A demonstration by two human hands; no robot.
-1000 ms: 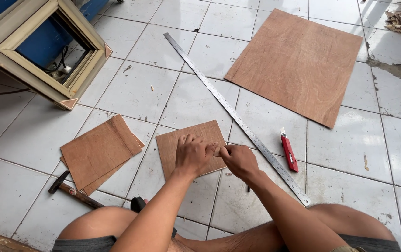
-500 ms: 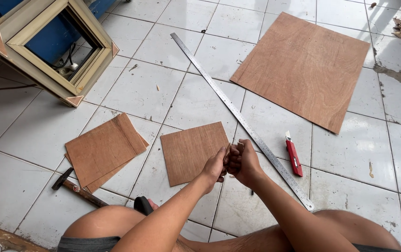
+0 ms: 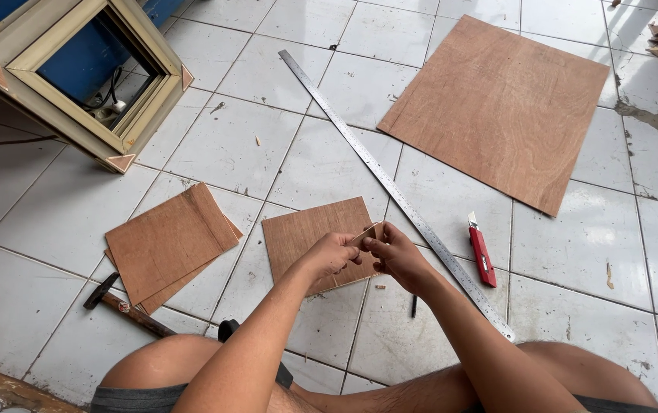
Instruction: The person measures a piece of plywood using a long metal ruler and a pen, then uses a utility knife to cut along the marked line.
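Note:
My left hand (image 3: 331, 254) and my right hand (image 3: 395, 254) meet just above the tiled floor, and both pinch a thin, narrow wood strip (image 3: 366, 232) between their fingertips. Directly under them lies a small square plywood piece (image 3: 306, 229), flat on the tiles. A long metal ruler (image 3: 390, 183) runs diagonally just right of my right hand. A red utility knife (image 3: 482, 256) lies beyond the ruler.
A large plywood sheet (image 3: 497, 107) lies at the upper right. A stack of small plywood pieces (image 3: 168, 241) and a hammer (image 3: 126, 306) are at the left. A wooden frame (image 3: 76, 84) leans at the upper left. My knees fill the bottom edge.
My hands were pressing on the small plywood piece. They have lifted off it and come together, now holding a thin strip between the fingertips.

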